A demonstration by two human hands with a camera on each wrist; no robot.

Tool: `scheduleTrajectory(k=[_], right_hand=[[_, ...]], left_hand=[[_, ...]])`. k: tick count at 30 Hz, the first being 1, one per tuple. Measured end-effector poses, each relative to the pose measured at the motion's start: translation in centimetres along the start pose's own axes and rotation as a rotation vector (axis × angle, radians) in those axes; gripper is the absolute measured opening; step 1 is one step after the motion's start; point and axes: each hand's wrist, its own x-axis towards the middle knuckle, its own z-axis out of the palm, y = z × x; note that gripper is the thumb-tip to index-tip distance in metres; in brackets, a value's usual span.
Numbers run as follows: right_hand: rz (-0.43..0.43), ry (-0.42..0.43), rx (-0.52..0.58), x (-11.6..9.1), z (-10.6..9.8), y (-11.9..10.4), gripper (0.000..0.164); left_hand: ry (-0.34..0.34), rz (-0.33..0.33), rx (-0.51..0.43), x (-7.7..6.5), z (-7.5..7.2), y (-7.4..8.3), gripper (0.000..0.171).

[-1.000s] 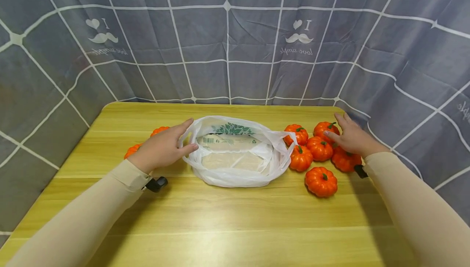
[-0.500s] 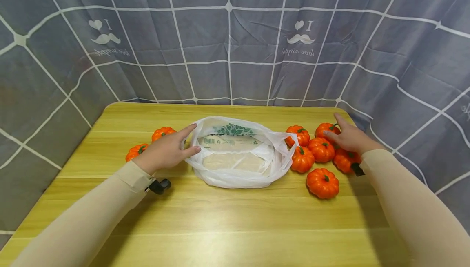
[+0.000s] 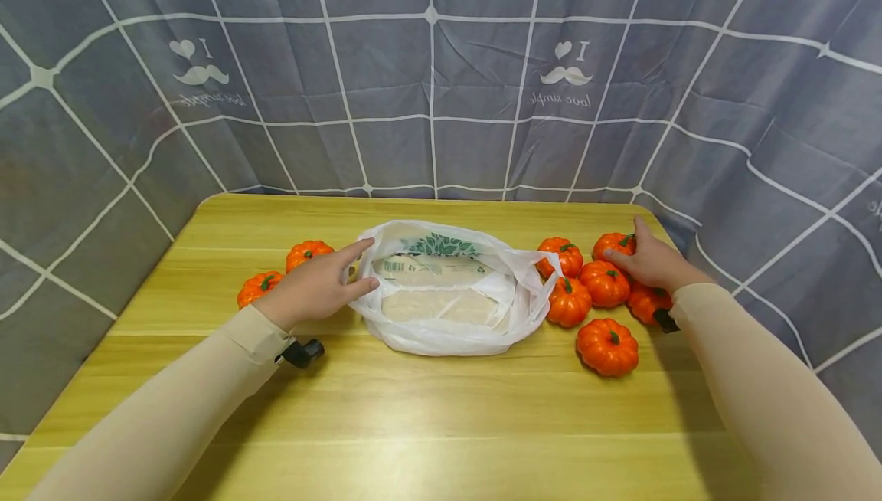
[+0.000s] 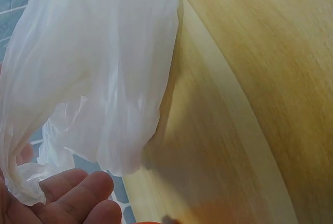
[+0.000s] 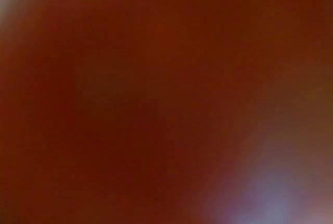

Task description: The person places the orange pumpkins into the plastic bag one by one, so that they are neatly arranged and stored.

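Note:
A white plastic bag (image 3: 441, 344) with a green leaf print lies with its mouth spread at mid-table. My left hand (image 3: 310, 286) holds its left edge; in the left wrist view the bag's handle runs into the curled fingers (image 4: 78, 195). On the right, my right hand (image 3: 658, 260) has its thumb and fingers around the rear orange pumpkin (image 3: 612, 245), gripping its right side. Its far fingertips are hidden. The right wrist view is a dark red-orange blur.
Several more pumpkins (image 3: 605, 283) cluster between the bag and my right hand, with one pumpkin (image 3: 608, 347) nearer me. Two pumpkins (image 3: 259, 286) lie left, partly behind my left hand. A grey curtain (image 3: 475, 87) surrounds the wooden table (image 3: 386, 440).
My right hand's thumb and fingers have closed in on the rear pumpkin. My left hand stays at the bag's left edge, and the view has shifted slightly.

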Motion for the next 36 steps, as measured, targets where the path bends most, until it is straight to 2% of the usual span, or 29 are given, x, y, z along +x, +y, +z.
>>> scheduleTrajectory(k=[8,15,19,25,36], right_hand=[[0.045,-0.018,0.077,0.46,0.11,0.64,0.120],[0.047,-0.021,0.061,0.74,0.19,0.86,0.113],[0.034,-0.010,0.032,0.72,0.24,0.75,0.105],[0.032,0.009,0.005,0.73,0.26,0.70,0.102],[0.008,0.078,0.064,0.58,0.31,0.71,0.099]], left_hand=[[-0.003,-0.008,0.016,-0.11,0.11,-0.06,0.074],[0.008,-0.003,0.031,-0.15,0.32,-0.17,0.073],[0.011,-0.008,0.027,-0.12,0.41,-0.25,0.073],[0.013,-0.012,0.023,-0.09,0.48,-0.28,0.075],[0.019,-0.016,0.019,-0.23,0.51,-0.26,0.074]])
